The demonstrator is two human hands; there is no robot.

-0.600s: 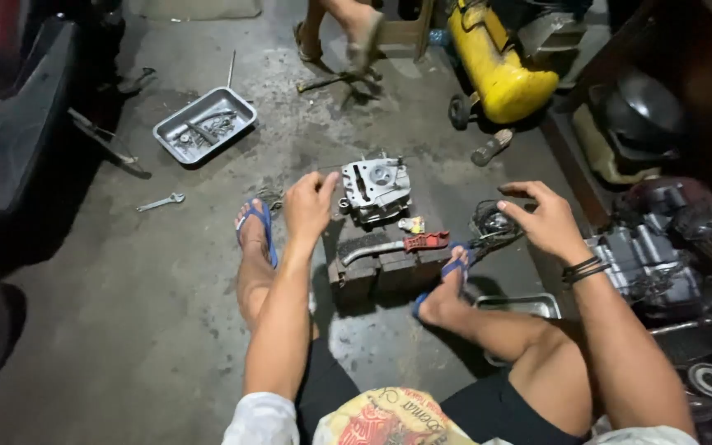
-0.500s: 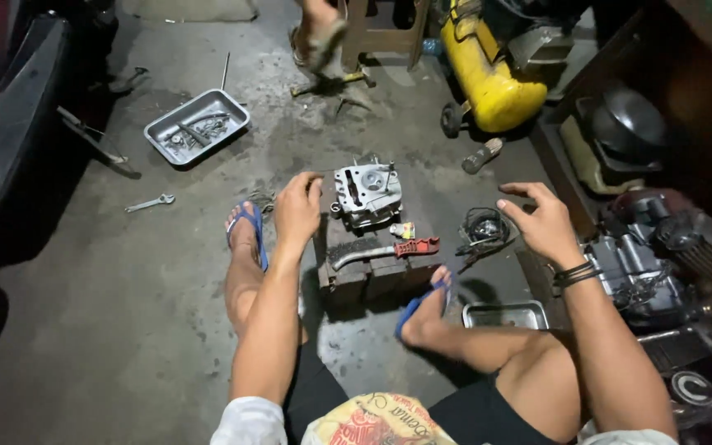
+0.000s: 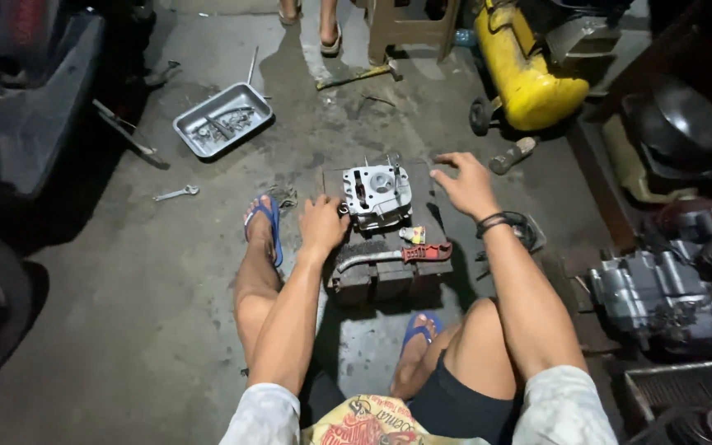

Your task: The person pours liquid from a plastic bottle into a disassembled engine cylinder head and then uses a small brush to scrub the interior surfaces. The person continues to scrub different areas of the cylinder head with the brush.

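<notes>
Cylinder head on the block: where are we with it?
Done: the cylinder head is off any engine and sits on a wooden block, with loose parts in a metal tray. In hand: the left hand rests against the head's side; the right hand hovers open beside it, holding nothing. Left: a red-handled tool lies untouched on the block.

cylinder head on block, wrench left, tray behind
</notes>
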